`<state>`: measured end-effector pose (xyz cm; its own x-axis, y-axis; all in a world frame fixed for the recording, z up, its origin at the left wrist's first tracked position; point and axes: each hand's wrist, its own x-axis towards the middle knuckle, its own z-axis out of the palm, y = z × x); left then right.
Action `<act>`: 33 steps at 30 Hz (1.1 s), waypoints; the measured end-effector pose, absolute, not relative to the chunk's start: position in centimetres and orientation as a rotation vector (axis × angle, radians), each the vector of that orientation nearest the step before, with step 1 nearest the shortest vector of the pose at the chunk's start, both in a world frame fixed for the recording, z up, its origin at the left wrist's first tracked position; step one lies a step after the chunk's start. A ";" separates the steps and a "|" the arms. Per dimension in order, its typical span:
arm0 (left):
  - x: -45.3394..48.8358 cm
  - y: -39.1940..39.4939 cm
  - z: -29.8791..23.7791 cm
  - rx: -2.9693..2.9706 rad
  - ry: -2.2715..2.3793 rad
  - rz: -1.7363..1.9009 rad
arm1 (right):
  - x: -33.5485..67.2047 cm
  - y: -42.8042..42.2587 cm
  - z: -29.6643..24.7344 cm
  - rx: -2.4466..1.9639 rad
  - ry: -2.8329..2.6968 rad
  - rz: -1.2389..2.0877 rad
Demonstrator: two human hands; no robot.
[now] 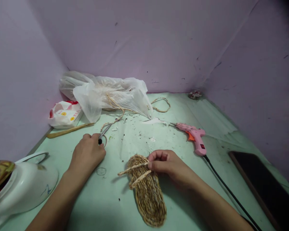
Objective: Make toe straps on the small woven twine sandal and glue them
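Observation:
My left hand [88,154] is closed at the handles of a pair of scissors [105,131], whose blades point away over the table. Its fingertips are partly hidden behind the hand. Nearer to me lies a woven straw sole [150,199], an oval of coiled braided cord. My right hand [168,166] is closed in a pinch at the sole's upper right edge, on a pale braided cord [132,168]. That cord crosses the top of the sole, and its free end sticks out past the left edge. A second strand runs slantwise just below.
A pink glue gun [191,133] lies right, its black cable running toward me beside a dark phone [262,189]. Plastic bags [110,89] with trailing straw cord, a tissue pack [66,115] and a brownish stick [71,131] lie back left. A white container [38,183] stands near left.

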<state>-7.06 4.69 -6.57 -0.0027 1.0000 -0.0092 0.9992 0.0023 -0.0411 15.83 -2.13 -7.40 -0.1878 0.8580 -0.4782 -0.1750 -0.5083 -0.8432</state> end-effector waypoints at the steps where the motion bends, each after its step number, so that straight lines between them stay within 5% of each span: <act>1: -7.3 4.7 -6.5 -2.197 -2.205 0.077 | 15.8 -2.1 -7.3 -1.326 -0.836 1.787; 15: -8.9 3.9 -5.8 -2.196 -2.225 0.172 | 15.9 -2.1 -7.7 -1.311 -0.806 1.783; 22: -8.9 2.9 -4.0 -2.739 -2.578 -1.021 | 16.9 -2.0 -7.2 -1.263 -0.885 1.808; 33: -5.3 -2.1 -3.6 -3.095 -1.557 -0.402 | 19.1 -2.2 -5.3 -1.433 -1.183 1.833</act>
<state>-5.31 -2.15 -3.58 0.5876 0.8078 0.0468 0.7296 -0.5540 0.4010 19.09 -2.24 -5.32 -0.3009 0.8195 -0.4878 0.1072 -0.4792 -0.8711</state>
